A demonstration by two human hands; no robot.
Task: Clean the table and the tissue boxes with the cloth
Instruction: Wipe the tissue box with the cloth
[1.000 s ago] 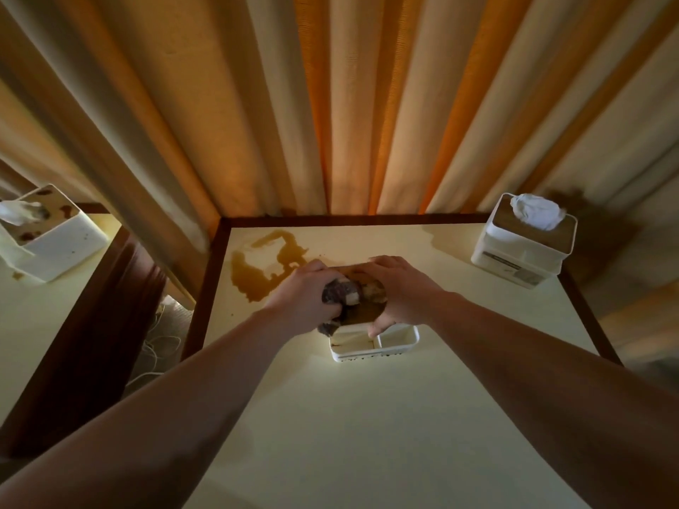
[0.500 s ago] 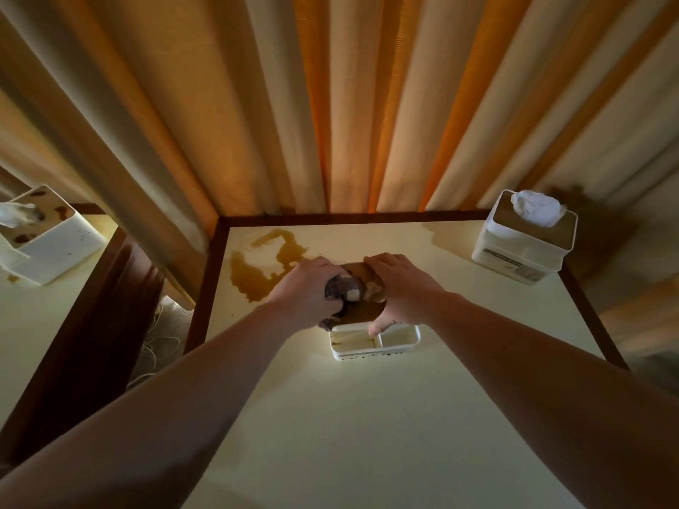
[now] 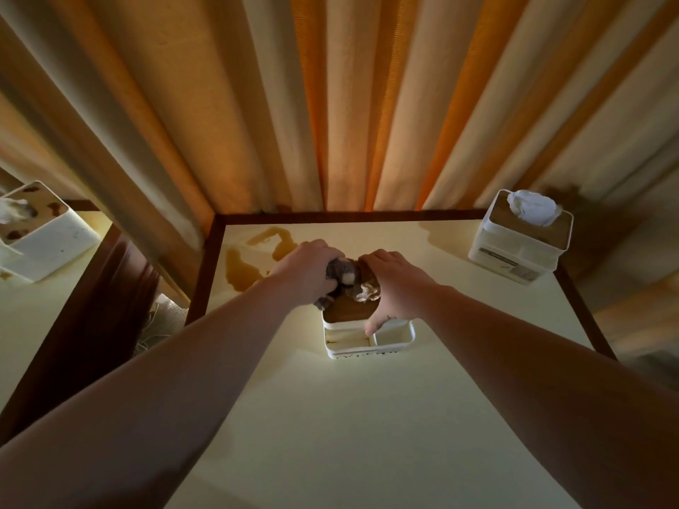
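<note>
On the cream, dark-edged table [image 3: 367,416], a brown spill [image 3: 253,259] pools far left. Your right hand [image 3: 395,288] grips the white, wooden-lidded tissue box [image 3: 367,336], tissue [image 3: 367,292] poking out, while your left hand [image 3: 306,275] clutches the crumpled dark cloth [image 3: 340,275] atop it.

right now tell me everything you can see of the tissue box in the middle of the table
The white plastic tissue box with a brown wooden-looking lid stands upright near the centre of the cream table with a dark brown rim. Low on its near side are two open tray compartments; the left one looks stained, and dark specks dot the front edge. A crumpled white tissue pokes from the lid. The left hand presses a dark grey-brown cloth on the lid; the right hand grips the box's right side, thumb at the tray.
</note>
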